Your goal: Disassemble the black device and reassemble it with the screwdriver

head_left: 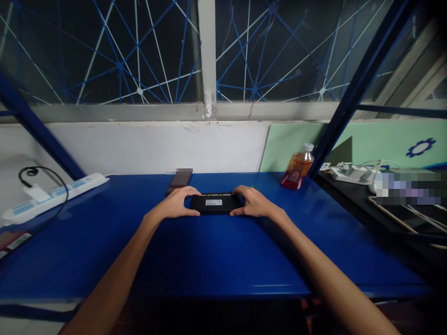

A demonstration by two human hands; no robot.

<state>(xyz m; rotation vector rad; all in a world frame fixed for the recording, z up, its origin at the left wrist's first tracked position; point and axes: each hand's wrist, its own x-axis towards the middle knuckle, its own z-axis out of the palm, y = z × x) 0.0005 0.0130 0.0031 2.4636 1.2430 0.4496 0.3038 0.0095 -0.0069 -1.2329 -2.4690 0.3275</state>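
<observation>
A flat black rectangular device [219, 204] lies at the middle of the blue table [209, 251], with a white label on its upper face and small yellow marks along the far edge. My left hand [178, 203] grips its left end, thumb at the near edge and fingers at the far one. At the right end my right hand [253, 202] holds it the same way. Just beyond my left hand is a dark, phone-like slab [180, 180], partly blurred out. A small green thing [254, 187] peeks out behind my right hand; its kind is hidden.
A drink bottle [298, 167] with a white cap stands at the back right. On the left lies a white power strip [57, 197] with a plugged-in black cable [66, 186]. Blue metal posts [344, 107] frame the table. Chargers and cables [359, 173] lie farther right.
</observation>
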